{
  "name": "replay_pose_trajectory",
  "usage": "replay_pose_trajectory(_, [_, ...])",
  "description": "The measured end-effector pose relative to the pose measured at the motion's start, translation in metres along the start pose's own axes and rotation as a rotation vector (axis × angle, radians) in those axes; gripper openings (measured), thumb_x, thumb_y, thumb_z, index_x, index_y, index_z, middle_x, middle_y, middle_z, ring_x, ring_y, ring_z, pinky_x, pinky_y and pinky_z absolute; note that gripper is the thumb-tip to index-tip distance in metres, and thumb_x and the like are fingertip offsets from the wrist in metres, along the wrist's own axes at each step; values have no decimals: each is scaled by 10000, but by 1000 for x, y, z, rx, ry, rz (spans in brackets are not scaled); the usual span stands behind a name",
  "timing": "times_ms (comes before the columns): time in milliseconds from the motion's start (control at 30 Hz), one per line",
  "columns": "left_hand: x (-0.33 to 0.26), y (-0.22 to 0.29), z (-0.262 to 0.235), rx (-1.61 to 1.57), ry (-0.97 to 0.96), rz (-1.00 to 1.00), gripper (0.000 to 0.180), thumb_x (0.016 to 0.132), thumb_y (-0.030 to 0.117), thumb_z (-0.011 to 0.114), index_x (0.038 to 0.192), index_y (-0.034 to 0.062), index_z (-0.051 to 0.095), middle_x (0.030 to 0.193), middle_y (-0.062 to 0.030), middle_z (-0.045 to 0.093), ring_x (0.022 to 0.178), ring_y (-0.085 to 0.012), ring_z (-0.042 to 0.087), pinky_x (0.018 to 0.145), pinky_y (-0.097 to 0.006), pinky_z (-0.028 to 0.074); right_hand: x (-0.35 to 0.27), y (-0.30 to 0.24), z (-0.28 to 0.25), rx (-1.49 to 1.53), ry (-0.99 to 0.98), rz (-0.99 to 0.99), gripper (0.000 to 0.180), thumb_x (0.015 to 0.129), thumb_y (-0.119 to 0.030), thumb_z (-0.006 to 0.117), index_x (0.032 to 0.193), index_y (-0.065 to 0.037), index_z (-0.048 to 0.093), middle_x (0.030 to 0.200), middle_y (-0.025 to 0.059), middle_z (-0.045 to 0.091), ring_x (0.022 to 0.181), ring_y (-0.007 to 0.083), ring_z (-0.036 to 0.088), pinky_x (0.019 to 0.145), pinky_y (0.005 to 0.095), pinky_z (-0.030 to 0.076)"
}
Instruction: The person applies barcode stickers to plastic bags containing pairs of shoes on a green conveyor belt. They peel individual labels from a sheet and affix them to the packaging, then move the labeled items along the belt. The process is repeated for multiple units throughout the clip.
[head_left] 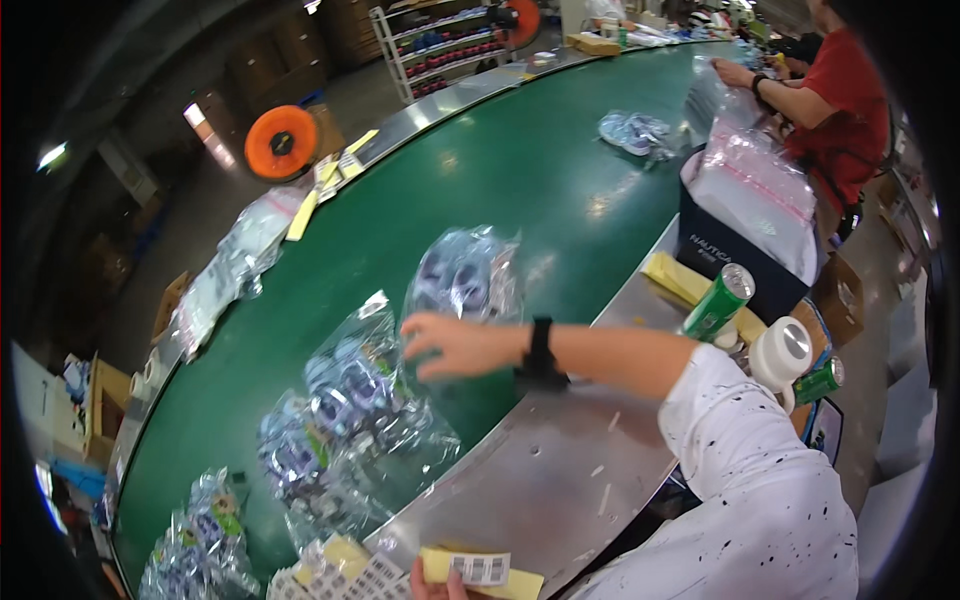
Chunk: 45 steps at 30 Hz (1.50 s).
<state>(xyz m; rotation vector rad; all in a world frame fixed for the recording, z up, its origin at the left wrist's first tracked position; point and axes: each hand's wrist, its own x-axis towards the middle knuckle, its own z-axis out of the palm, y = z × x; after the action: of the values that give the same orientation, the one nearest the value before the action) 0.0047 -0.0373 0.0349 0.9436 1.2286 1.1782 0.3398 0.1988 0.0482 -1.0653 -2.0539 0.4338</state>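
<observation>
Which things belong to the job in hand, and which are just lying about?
Likely part of the job:
label strip, held in left hand
bagged shoes near right hand
label sheets

Likely just lying about:
green cans
white bottle

The belt [560, 140] curves from the frame's lower left to its upper right, a ledge [540, 470] along its near side. Bagged shoes [455, 270] lie on the belt at centre, lower left of centre and in the lower left corner, one more pack [633, 132] at upper right. The right hand [462, 345] is just below the central bag; the left hand [440, 592], on a label strip [482, 570], is at the bottom edge, label sheets [378, 582] to its left. At right, plastic sleeves [755, 195] fill a box [735, 260]; a can [720, 300] and a jar [780, 352] are just below it. A rack [440, 48] stands beyond the belt, at the top.
</observation>
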Motion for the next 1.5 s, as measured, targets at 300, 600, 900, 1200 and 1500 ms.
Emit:
replay_pose_trajectory(300, [-3,55,1,341,-26,-3,361,862,-48,651,1212,-70,561,1031,-150,676,928,-156,659,801,-239,518,-79,-203,76,641,-391,289,327,870,-256,684,754,39,609,598,109,577,550,237,550,576,334,460])
replay_pose_trajectory(600, [-11,61,26,224,-179,34,206,883,-42,652,1089,-45,648,929,-43,674,806,-61,614,696,-189,484,-105,-232,51,503,88,407,89,836,-73,703,853,11,674,856,82,623,739,189,607,676,309,491])
replay_pose_trajectory(900, [-13,45,9,289,-175,55,190,866,-28,674,1055,-7,686,853,-47,680,697,-47,591,607,-185,459,-111,-223,68,350,-8,280,58,807,-18,702,864,-16,693,857,75,611,771,209,602,660,316,485])
replay_pose_trajectory(1200, [-6,43,11,312,-262,83,204,872,-40,666,1072,-8,680,901,-42,690,733,-55,614,641,-184,483,-112,-219,70,600,-37,462,60,803,-21,716,859,-24,694,861,67,624,764,198,593,665,311,482])
replay_pose_trajectory(1500, [-2,45,8,315,-294,16,287,858,-56,654,1140,-6,643,918,-73,692,760,-76,623,661,-202,502,-113,-223,72,327,31,272,94,774,-1,716,862,-34,707,883,76,609,807,220,588,672,310,483])
